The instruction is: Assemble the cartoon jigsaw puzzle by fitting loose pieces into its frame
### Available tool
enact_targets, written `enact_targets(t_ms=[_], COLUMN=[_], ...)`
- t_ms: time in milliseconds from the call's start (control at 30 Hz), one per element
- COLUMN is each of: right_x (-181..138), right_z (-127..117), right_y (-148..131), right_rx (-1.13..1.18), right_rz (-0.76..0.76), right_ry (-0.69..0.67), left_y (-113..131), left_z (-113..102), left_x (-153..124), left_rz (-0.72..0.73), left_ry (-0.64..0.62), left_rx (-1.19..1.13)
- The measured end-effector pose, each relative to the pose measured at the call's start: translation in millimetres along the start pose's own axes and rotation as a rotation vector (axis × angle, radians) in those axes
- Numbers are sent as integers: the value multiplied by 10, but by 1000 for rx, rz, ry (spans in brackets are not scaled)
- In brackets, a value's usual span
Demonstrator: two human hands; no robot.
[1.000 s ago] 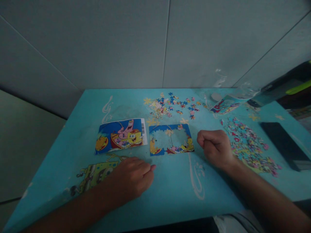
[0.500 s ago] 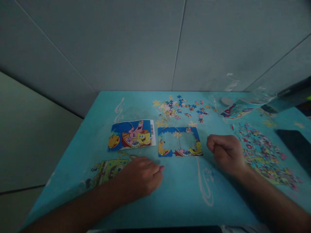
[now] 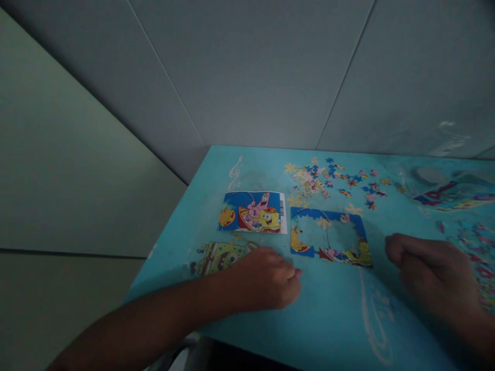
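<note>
My left hand point(image 3: 266, 278) rests on the turquoise table point(image 3: 328, 330) with fingers curled under, just below the reference picture card point(image 3: 252, 212) and left of the part-built puzzle frame point(image 3: 328, 237). Nothing shows in its grip. My right hand point(image 3: 429, 273) lies loosely fisted on the table to the right of the frame, its fingers closed; I cannot make out whether it holds a piece. The frame has its border joined and an open middle.
Loose puzzle pieces point(image 3: 336, 178) lie scattered behind the frame, and another heap point(image 3: 475, 247) sits at the right edge. A clear plastic bag with a printed sheet point(image 3: 452, 190) lies at the back right. The table's left edge point(image 3: 170, 232) drops to the floor.
The view has swung to the left, so table and hands sit further right in the picture. Both hands keep their closed pose and their places beside the frame.
</note>
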State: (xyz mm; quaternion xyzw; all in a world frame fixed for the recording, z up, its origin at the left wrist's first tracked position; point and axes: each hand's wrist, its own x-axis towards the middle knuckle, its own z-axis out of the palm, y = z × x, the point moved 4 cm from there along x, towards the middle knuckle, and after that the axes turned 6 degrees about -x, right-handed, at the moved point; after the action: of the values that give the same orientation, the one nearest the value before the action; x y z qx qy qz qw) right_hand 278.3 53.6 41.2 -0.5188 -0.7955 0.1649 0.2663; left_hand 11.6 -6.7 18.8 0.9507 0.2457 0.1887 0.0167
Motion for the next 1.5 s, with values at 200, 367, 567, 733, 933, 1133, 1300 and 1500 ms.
enact_targets(t_ms=[200,367,567,733,933,1133,1300,1500], right_x=[6,51,54,43,52,63,48,35], right_z=[3,-14,-8,11,-5,1,21,38], right_y=[-11,-79,-80,-65,-118,-135,-108,-96], right_rx=[4,14,16,10,2,-3,31,47], right_rz=[28,30,-12,-15,-84,-115,-164,-172], right_ry=[-6,9,17,12,24,43,41,32], left_y=[8,5,5,6,0,1,4,0], left_z=[-13,-6,19,2,5,27,-14,-10], left_x=[2,2,-9,-7,-19,-30,-7,-9], left_rz=[18,12,12,25,34,28,30,33], left_ry=[19,5,31,38,40,28,5,-25], left_rx=[11,6,1,14,16,24,20,12])
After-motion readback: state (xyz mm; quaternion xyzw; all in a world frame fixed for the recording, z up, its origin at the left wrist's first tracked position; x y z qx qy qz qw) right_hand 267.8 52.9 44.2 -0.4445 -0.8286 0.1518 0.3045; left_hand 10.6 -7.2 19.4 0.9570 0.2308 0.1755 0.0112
